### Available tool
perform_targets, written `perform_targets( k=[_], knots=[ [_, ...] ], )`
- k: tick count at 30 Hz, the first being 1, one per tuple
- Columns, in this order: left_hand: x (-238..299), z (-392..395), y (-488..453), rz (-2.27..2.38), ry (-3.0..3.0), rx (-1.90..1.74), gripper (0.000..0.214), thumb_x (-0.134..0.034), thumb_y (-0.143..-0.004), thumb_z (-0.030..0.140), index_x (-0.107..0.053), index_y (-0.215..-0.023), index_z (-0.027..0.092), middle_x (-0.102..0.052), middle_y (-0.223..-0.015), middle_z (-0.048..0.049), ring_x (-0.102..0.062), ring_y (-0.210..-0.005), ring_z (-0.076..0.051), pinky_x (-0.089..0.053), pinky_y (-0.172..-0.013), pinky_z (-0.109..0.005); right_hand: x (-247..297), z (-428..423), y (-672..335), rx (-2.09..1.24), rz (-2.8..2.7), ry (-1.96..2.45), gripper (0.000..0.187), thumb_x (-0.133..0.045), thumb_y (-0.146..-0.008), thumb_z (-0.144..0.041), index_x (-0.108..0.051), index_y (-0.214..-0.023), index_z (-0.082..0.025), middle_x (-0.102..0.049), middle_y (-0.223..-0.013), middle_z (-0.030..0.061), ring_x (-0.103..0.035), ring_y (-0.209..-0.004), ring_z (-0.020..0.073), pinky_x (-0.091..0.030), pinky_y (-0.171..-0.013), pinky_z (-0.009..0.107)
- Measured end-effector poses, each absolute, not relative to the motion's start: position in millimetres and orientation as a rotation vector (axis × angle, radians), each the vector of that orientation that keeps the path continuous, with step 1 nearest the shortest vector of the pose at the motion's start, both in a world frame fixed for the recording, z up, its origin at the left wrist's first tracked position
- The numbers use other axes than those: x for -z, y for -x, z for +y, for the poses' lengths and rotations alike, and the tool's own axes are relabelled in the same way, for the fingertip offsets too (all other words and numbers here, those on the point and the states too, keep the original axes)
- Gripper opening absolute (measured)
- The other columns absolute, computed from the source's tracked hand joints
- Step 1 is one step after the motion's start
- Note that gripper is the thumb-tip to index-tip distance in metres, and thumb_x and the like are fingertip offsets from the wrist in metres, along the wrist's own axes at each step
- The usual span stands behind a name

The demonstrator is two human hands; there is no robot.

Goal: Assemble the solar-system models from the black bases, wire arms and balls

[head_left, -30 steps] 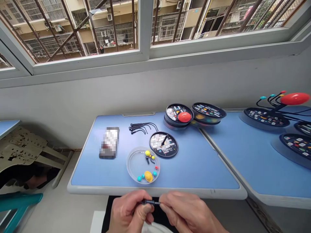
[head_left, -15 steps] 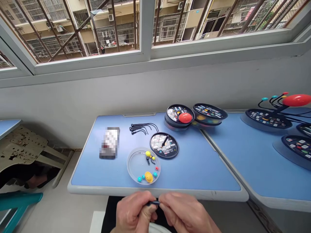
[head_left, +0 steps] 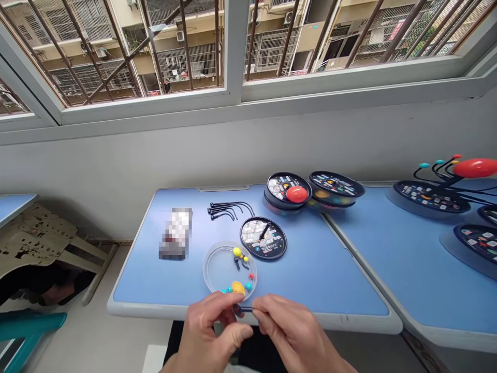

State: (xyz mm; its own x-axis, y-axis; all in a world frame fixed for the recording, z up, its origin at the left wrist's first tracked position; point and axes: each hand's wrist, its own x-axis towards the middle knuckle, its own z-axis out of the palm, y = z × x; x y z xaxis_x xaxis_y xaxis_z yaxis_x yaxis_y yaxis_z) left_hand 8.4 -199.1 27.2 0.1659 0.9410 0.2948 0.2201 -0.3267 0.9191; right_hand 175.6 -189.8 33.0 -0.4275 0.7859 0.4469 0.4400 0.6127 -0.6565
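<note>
Well, both hands pinch one short black rod [head_left: 244, 309] between their fingertips, the left hand [head_left: 209, 326] at its thicker end and the right hand [head_left: 295, 331] at its thin end. It sits over the front edge of the desk [head_left: 330, 280], at six o'clock from a clear round tray [head_left: 229, 272] of coloured beads [head_left: 237, 288]; a black printed disc [head_left: 263, 238] lies at one o'clock from the tray.

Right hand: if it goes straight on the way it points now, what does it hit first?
The right hand already pinches the black plastic piece, so probably the left hand, which holds the piece's other end. Depth is unclear; the clear round dish lies just beyond.
</note>
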Motion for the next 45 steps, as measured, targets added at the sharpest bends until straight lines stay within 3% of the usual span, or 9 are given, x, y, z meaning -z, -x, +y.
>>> perform_targets(
  k=[3, 7, 12, 18, 21, 24, 29, 40, 45],
  knots=[
    [-29.6, -199.0, -6.5, 1.163, -1.642, -1.171, 0.012, -0.063, -0.073, 0.018, -0.07, -0.081, 0.014, -0.063, -0.06, -0.0025, -0.056, -0.048, -0.009, -0.05, -0.047, -0.016, -34.3, -189.1, -177.2, -0.692, -2.084, 0.967, 0.029, -0.032, -0.093, -0.021, -0.048, -0.068, -0.02, -0.052, -0.054, -0.0018, -0.048, -0.049, 0.0108, -0.039, -0.047, 0.02],
    [-23.3, -201.2, -3.8, 1.219, -1.413, -1.031, 0.012, -0.059, -0.077, 0.021, -0.068, -0.082, 0.015, -0.059, -0.058, 0.0001, -0.055, -0.044, -0.008, -0.049, -0.044, -0.016, -37.4, -188.0, -180.5, -0.863, -2.048, 1.062, 0.019, -0.041, -0.091, -0.028, -0.057, -0.085, -0.019, -0.06, -0.061, -0.0006, -0.054, -0.053, 0.012, -0.044, -0.05, 0.021],
    [-22.6, -200.8, -7.1, 1.255, -1.486, -0.987, 0.013, -0.059, -0.074, 0.023, -0.068, -0.078, 0.014, -0.061, -0.058, -0.0011, -0.055, -0.044, -0.009, -0.049, -0.044, -0.017, -35.3, -185.0, -179.9, -0.663, -2.041, 1.004, 0.031, -0.035, -0.093, -0.024, -0.06, -0.075, -0.018, -0.06, -0.057, 0.0015, -0.053, -0.051, 0.0122, -0.043, -0.048, 0.021],
    [-43.7, -161.0, -7.5, 1.459, -1.686, -0.994, 0.02, -0.055, -0.072, 0.016, -0.072, -0.083, 0.017, -0.072, -0.069, -0.0018, -0.063, -0.059, -0.013, -0.053, -0.056, -0.02, -25.0, -172.3, -184.6, -0.622, -1.892, 1.11, 0.022, -0.045, -0.089, -0.026, -0.065, -0.095, -0.018, -0.07, -0.076, 0.0051, -0.064, -0.066, 0.0158, -0.052, -0.06, 0.023],
    [-41.2, -117.3, -2.6, 1.659, -1.847, -0.992, 0.021, -0.053, -0.072, 0.011, -0.071, -0.08, 0.018, -0.071, -0.069, -0.0009, -0.063, -0.06, -0.013, -0.052, -0.062, -0.024, -18.8, -167.4, -196.6, -0.665, -1.814, 1.235, 0.024, -0.045, -0.089, -0.031, -0.067, -0.089, -0.02, -0.069, -0.071, 0.0023, -0.064, -0.063, 0.0147, -0.052, -0.055, 0.02],
    [-27.0, -71.4, 0.6, 1.777, -2.076, -0.861, 0.02, -0.054, -0.073, 0.008, -0.071, -0.08, 0.016, -0.068, -0.085, -0.0047, -0.062, -0.074, -0.015, -0.05, -0.07, -0.025, -6.1, -164.5, -213.0, -0.664, -1.757, 1.333, 0.029, -0.046, -0.088, -0.038, -0.067, -0.082, -0.02, -0.066, -0.062, 0.0001, -0.062, -0.054, 0.0134, -0.049, -0.048, 0.018],
    [-2.8, -26.6, -1.5, 1.877, -2.185, -0.678, 0.019, -0.056, -0.073, 0.006, -0.071, -0.079, 0.015, -0.062, -0.08, -0.006, -0.059, -0.082, -0.019, -0.046, -0.074, -0.028, 22.6, -162.6, -237.4, -0.684, -1.713, 1.465, 0.027, -0.05, -0.084, -0.04, -0.068, -0.084, -0.019, -0.066, -0.062, 0.001, -0.061, -0.053, 0.0138, -0.05, -0.049, 0.018],
    [12.0, -5.1, 6.1, 1.875, -2.21, -0.566, 0.016, -0.064, -0.071, 0.015, -0.071, -0.085, 0.017, -0.059, -0.078, -0.0036, -0.057, -0.074, -0.017, -0.045, -0.07, -0.028, 33.7, -159.0, -242.1, -0.805, -1.54, 1.565, 0.033, -0.048, -0.079, -0.046, -0.07, -0.079, -0.021, -0.066, -0.06, 0.0021, -0.06, -0.053, 0.0154, -0.048, -0.049, 0.02],
    [-1.1, -21.4, 7.5, 1.878, -2.231, -0.636, 0.017, -0.06, -0.076, 0.016, -0.07, -0.091, 0.016, -0.058, -0.082, -0.0055, -0.056, -0.081, -0.02, -0.044, -0.073, -0.03, 36.2, -160.9, -244.6, -0.817, -1.528, 1.562, 0.031, -0.049, -0.079, -0.045, -0.069, -0.079, -0.021, -0.066, -0.059, 0.0022, -0.058, -0.051, 0.0156, -0.047, -0.05, 0.022]
  ],
)
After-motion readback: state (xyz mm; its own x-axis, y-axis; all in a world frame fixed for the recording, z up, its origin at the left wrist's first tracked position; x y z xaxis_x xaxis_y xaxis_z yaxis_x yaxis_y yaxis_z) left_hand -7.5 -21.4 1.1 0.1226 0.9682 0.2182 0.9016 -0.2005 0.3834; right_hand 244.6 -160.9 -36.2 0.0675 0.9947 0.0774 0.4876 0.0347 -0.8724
